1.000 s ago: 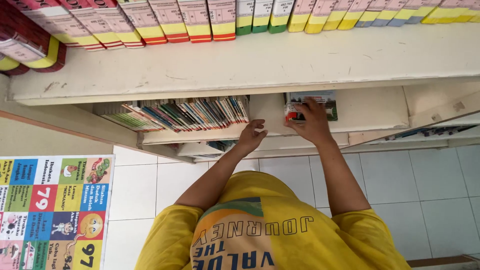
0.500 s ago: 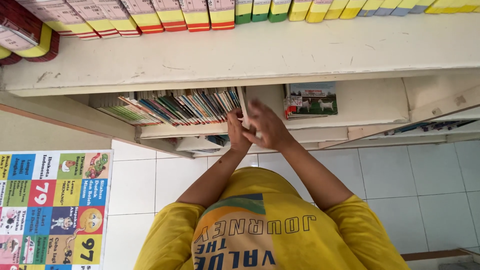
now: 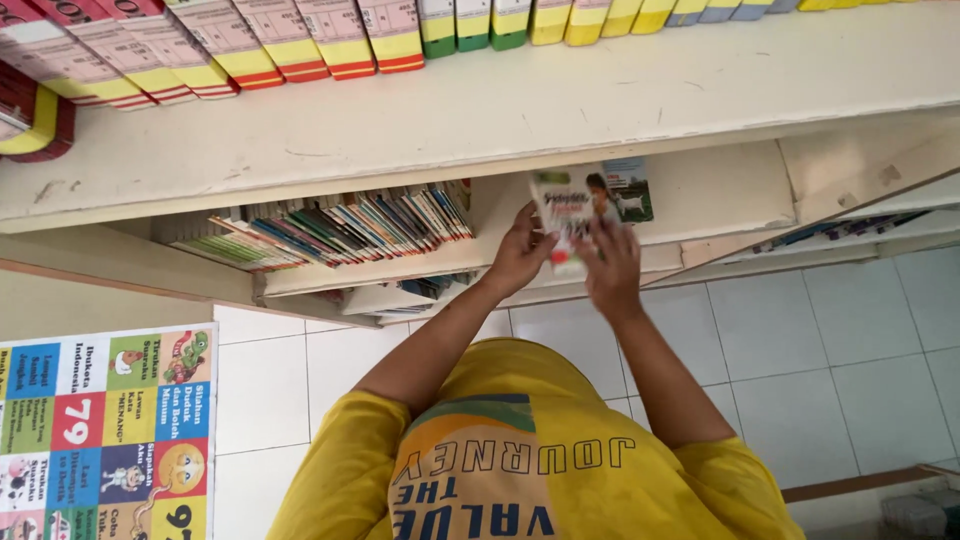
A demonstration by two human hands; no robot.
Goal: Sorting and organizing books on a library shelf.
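Both hands are up at the middle shelf [image 3: 700, 215] of a white bookcase, holding one thin book [image 3: 567, 215] between them. The left hand [image 3: 520, 255] grips its left edge, fingers curled around it; the right hand [image 3: 610, 265] is closed on its lower right part, a little blurred. The book faces the camera, cover out — green and white with a small figure on it — and is tilted slightly, in front of the shelf's bare stretch rather than lying on it. Just behind its right edge a stack of books [image 3: 632, 195] lies flat on the shelf, a picture of animals on grass on top. To the left on the same shelf stands a leaning row of thin books [image 3: 340, 225], near the left hand but not touching it. On the top shelf [image 3: 500, 110] a row of spines [image 3: 300, 40] — pink, yellow, red, green — runs along. Below are white floor tiles [image 3: 860, 340] and, at the lower left, a colourful game mat [image 3: 100, 430].
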